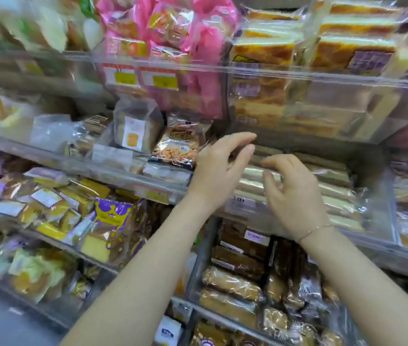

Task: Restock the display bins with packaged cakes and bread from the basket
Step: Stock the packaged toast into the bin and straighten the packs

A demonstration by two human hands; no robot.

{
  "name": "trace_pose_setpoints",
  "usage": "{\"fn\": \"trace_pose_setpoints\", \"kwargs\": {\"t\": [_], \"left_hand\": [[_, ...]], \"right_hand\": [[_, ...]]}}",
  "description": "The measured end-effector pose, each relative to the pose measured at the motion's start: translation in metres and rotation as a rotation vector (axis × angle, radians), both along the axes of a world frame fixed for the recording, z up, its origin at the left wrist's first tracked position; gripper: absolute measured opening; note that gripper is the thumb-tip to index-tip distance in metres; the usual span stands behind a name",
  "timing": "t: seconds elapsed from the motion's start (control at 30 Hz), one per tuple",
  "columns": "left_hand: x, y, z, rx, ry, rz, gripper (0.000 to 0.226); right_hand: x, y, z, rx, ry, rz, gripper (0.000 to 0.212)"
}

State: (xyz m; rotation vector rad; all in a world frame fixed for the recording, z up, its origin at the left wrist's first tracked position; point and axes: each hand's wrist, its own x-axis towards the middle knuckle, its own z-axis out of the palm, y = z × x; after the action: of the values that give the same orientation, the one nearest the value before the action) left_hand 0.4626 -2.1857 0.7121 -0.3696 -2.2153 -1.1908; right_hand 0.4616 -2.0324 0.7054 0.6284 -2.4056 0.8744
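**Middle bin nearly filled, basket out of view**

Both hands are held over the clear bin [372, 236] of pale sandwich cakes [332, 193]. The left hand [219, 168] and the right hand [290, 193] are kept a little apart, fingers loosely bent, and nothing is gripped. The cakes are laid in rows inside. The basket is not seen, so what is left cannot be judged.

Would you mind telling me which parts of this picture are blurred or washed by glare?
Head view: the left-side packets smear with motion blur; the clear bin front catches glare; both hands, left hand and right hand, look fairly sharp.
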Motion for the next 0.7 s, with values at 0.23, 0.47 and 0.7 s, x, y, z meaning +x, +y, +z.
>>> {"fn": "trace_pose_setpoints", "kwargs": {"t": [0.23, 0.47, 0.7], "left_hand": [[0.224, -0.202, -0.153, 0.551, 0.090, 0.867, 0.022], [0.494, -0.280, -0.423, 0.594, -0.800, 1.294, 0.025], [0.599, -0.238, -0.680, 0.640, -1.338, 1.165, 0.022]], "right_hand": [[0.146, -0.211, -0.090, -0.190, -0.316, 0.651, 0.015], [0.292, -0.352, -0.363, 0.292, -1.035, 0.755, 0.020], [0.341, -0.373, -0.675, 0.763, -1.380, 0.488, 0.034]]}}
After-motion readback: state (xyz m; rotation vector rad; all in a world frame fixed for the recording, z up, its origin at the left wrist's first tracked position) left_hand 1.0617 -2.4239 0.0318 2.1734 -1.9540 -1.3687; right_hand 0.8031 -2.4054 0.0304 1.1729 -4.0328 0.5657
